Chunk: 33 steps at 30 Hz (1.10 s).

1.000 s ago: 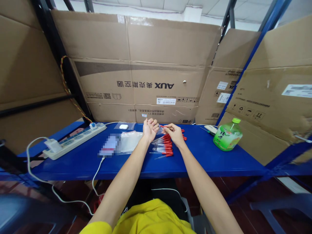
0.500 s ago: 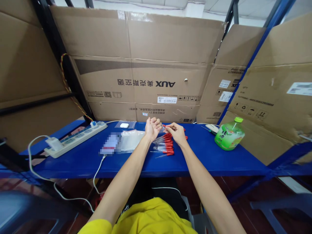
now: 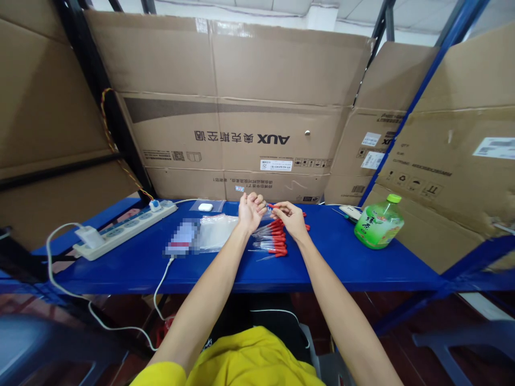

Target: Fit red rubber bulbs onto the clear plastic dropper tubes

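Both hands are raised a little above the blue shelf top (image 3: 338,257). My left hand (image 3: 250,211) is curled shut around a small clear plastic sleeve. My right hand (image 3: 290,217) pinches a thin red-capped clear tube whose red end points toward the left hand. The two hands almost touch. Below and between them lies a row of several red-capped tubes (image 3: 272,239) on the blue surface, with a few more red ones behind my right hand.
A stack of clear plastic bags (image 3: 215,231) lies left of the hands, beside a blurred item and a white earbud case (image 3: 205,207). A white power strip (image 3: 124,229) with a cable sits far left. A green bottle (image 3: 378,222) lies at right. Cardboard boxes wall the back.
Almost nothing: both hands stay close together above the tubes, with only small finger shifts as the tube end meets the left hand.
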{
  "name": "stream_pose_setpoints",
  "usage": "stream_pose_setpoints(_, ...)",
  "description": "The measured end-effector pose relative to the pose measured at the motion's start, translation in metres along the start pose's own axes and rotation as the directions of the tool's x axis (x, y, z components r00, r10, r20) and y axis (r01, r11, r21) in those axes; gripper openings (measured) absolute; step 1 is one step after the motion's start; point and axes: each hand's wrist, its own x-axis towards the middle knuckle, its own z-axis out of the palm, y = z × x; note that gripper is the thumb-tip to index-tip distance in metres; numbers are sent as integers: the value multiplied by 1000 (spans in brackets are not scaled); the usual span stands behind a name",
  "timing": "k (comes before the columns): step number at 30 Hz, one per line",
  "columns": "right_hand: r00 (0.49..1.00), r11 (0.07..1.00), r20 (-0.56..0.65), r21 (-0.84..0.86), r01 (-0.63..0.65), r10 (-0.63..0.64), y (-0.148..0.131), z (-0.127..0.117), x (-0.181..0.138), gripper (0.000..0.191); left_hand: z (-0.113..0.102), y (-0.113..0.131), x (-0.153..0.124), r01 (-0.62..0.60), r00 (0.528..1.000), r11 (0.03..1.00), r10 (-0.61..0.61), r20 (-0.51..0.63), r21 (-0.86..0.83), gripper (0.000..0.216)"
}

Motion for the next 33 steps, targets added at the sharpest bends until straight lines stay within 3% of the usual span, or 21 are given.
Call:
stream_pose_setpoints(6, 1000, 1000, -21, -6, 0, 0, 2, -1, 0, 39, -1, 2, 0, 51, 998, 999, -50, -26, 12, 42)
stream_pose_setpoints(27, 999, 1000, -54, 13, 2, -1, 5, -1, 0, 36, 1, -3, -1, 51, 998, 997, -48, 44, -54, 37)
stream_pose_setpoints(33, 998, 999, -64, 34, 12, -10, 4, 1, 0, 35, 3, -3, -2, 62, 998, 996, -61, 19, -60, 38)
